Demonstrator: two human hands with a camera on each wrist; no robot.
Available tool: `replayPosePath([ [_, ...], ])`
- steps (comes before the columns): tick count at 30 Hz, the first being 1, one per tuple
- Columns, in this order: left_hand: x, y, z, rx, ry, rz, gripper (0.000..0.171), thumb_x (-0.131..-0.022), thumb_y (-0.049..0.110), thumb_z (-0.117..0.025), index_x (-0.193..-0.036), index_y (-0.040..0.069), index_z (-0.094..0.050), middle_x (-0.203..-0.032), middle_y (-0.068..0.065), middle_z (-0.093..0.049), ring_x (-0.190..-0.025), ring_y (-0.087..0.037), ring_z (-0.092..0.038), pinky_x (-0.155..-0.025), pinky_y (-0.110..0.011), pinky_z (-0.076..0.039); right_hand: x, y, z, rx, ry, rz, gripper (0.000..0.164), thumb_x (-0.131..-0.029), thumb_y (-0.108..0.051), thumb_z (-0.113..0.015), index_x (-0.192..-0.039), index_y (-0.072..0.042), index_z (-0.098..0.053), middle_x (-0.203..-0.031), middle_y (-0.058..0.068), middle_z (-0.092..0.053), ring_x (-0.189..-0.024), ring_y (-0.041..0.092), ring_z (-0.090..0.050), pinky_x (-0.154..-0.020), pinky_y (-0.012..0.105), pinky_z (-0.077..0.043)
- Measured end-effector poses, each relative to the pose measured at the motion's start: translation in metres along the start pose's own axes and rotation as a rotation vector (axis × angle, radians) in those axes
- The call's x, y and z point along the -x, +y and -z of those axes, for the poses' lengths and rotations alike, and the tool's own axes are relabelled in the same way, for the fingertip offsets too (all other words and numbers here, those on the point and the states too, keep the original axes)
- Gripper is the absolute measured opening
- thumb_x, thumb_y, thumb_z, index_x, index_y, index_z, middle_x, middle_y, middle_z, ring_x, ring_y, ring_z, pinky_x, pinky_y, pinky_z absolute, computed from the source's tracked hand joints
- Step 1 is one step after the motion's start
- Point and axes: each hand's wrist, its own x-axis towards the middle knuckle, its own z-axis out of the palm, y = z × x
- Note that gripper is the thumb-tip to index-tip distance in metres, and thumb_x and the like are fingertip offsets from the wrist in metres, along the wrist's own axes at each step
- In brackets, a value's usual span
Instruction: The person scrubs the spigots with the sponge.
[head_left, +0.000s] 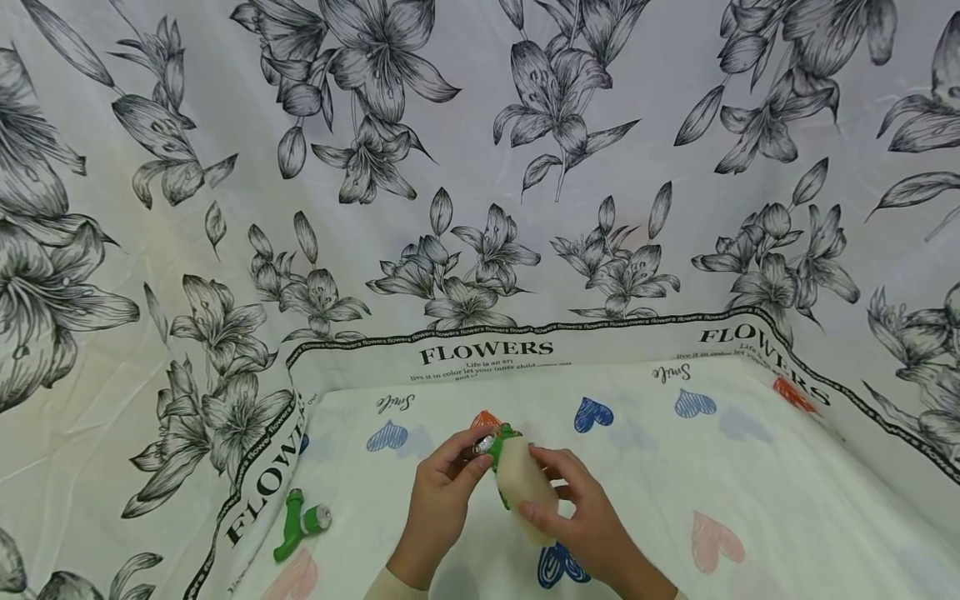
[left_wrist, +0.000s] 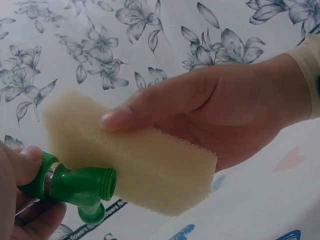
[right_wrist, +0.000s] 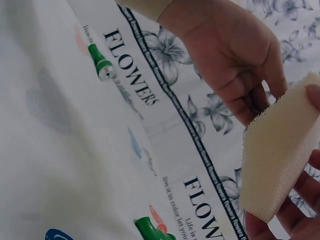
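A green plastic tap (left_wrist: 75, 185) with a silvery collar is pinched between the thumb and fingers of my left hand (head_left: 442, 492). My right hand (head_left: 581, 508) grips a thick, cream-coloured sponge block (head_left: 525, 479), thumb on one face and fingers behind. In the head view the sponge overlaps the tap and hides part of it. The left wrist view shows the tap's threaded end (left_wrist: 109, 183) right at the sponge's face. From the right wrist view, the sponge (right_wrist: 280, 150) covers the left fingertips and the held tap.
Another green tap (head_left: 296, 525) with a silvery end lies on the white heart-printed cloth (head_left: 637, 500) at the left. Part of a further green piece (right_wrist: 150, 229) shows at the right wrist view's lower edge. A flower-printed sheet (head_left: 480, 167) rises behind and around.
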Motion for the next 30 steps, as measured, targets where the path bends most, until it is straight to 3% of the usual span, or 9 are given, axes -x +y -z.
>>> replayPosePath([
  [7, -0.001, -0.002, 0.001, 0.0, 0.041, 0.015, 0.036, -0.102, 0.004, -0.076, -0.135, 0.017, -0.076, -0.134, -0.006, -0.071, -0.114, -0.029, -0.07, -0.097, -0.036, -0.061, 0.0, -0.002, -0.002, 0.005, -0.04, 0.057, 0.061, -0.095, -0.026, -0.089, -0.15, -0.024, -0.063, -0.132, -0.001, -0.063, -0.118, 0.027, -0.06, -0.096, 0.037, -0.059],
  [19, 0.0, -0.002, 0.0, 0.013, 0.041, 0.04, 0.036, -0.101, 0.003, -0.077, -0.135, 0.013, -0.075, -0.133, -0.012, -0.07, -0.111, -0.029, -0.069, -0.095, -0.033, -0.061, 0.0, 0.002, -0.001, 0.022, -0.036, 0.046, 0.062, -0.095, -0.027, -0.089, -0.15, -0.023, -0.063, -0.134, -0.002, -0.063, -0.119, 0.028, -0.06, -0.095, 0.037, -0.059],
  [25, 0.003, 0.001, -0.003, 0.04, 0.017, 0.061, 0.036, -0.101, 0.002, -0.077, -0.136, 0.008, -0.074, -0.131, -0.013, -0.071, -0.112, -0.029, -0.068, -0.097, -0.032, -0.06, -0.002, 0.006, 0.003, 0.041, 0.009, 0.029, 0.061, -0.094, -0.028, -0.089, -0.149, -0.022, -0.063, -0.133, -0.003, -0.064, -0.117, 0.026, -0.061, -0.092, 0.039, -0.059],
  [30, 0.005, 0.002, -0.005, 0.04, -0.015, 0.088, 0.035, -0.102, 0.004, -0.077, -0.136, 0.01, -0.075, -0.129, -0.013, -0.071, -0.112, -0.03, -0.068, -0.098, -0.033, -0.06, -0.005, 0.012, 0.007, 0.093, 0.063, 0.028, 0.063, -0.093, -0.03, -0.09, -0.15, -0.022, -0.064, -0.132, -0.006, -0.064, -0.115, 0.023, -0.061, -0.091, 0.039, -0.06],
])
